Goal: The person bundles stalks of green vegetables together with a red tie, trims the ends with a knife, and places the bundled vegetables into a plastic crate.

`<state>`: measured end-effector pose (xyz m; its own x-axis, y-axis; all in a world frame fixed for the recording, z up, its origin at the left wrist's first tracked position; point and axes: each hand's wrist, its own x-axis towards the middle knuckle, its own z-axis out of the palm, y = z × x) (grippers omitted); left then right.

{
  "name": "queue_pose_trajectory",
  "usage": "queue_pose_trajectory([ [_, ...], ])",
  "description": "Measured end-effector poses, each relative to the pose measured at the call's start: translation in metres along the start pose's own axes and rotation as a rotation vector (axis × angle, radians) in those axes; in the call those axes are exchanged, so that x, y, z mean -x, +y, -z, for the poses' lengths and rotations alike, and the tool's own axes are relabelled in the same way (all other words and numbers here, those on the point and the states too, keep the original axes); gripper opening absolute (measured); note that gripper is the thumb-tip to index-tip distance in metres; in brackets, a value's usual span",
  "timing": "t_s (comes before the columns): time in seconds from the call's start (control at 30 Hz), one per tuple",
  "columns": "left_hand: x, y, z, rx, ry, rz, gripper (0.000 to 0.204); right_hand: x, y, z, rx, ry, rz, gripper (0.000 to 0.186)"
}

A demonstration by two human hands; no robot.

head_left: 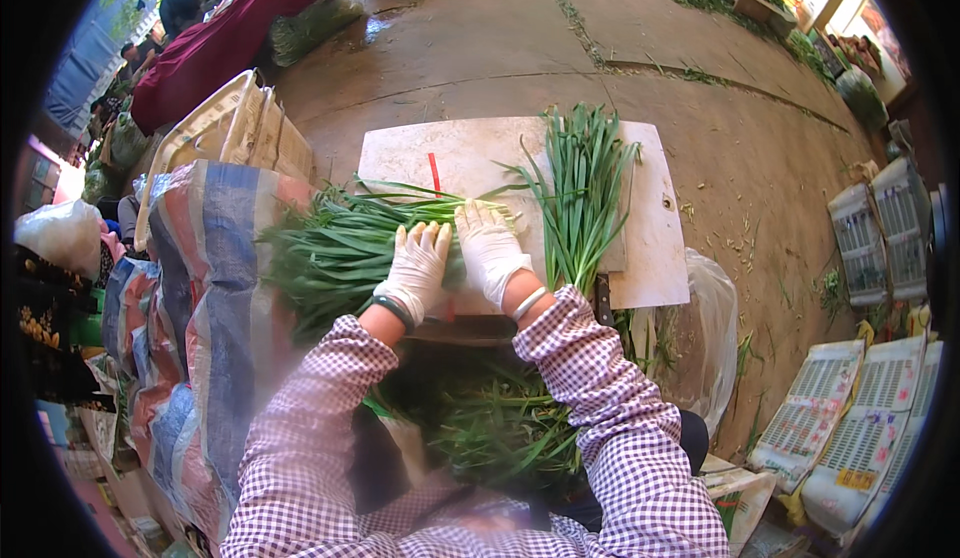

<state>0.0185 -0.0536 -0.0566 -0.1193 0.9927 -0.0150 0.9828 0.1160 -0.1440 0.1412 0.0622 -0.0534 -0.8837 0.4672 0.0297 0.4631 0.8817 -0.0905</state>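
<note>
In the head view, rests left hand (415,263), fingers slightly spread, and right hand (490,253), fingers nearly together, over the stem end of the greens (335,248) at nine o'clock, probably to gather and level the stalks; thumbs hard to make out. Shows second bunch (582,183) at two o'clock on the board (455,148), apparently laid apart to avoid mixing. Shows dark handle (604,300) just below three o'clock, pointing toward six, perhaps for easy reach.

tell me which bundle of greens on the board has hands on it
The left bundle, lying crosswise: the left hand and right hand rest on it. The right bundle, pointing away across the white board, has neither.
</note>
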Motion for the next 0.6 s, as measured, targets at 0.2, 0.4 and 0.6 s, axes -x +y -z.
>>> queue_pose_trajectory([
  [0.2, -0.014, -0.016, 0.026, 0.283, -0.122, 0.019, 0.134, -0.027, 0.012, -0.009, -0.104, -0.252, -0.039, 0.114],
  [0.4, -0.061, -0.042, 0.049, 0.152, -0.478, -0.003, 0.148, -0.057, 0.023, 0.003, -0.185, -0.467, -0.074, 0.152],
  [0.6, -0.073, -0.051, 0.036, 0.251, -0.479, -0.051, 0.14, -0.059, 0.03, -0.015, -0.176, -0.325, 0.012, 0.106],
])
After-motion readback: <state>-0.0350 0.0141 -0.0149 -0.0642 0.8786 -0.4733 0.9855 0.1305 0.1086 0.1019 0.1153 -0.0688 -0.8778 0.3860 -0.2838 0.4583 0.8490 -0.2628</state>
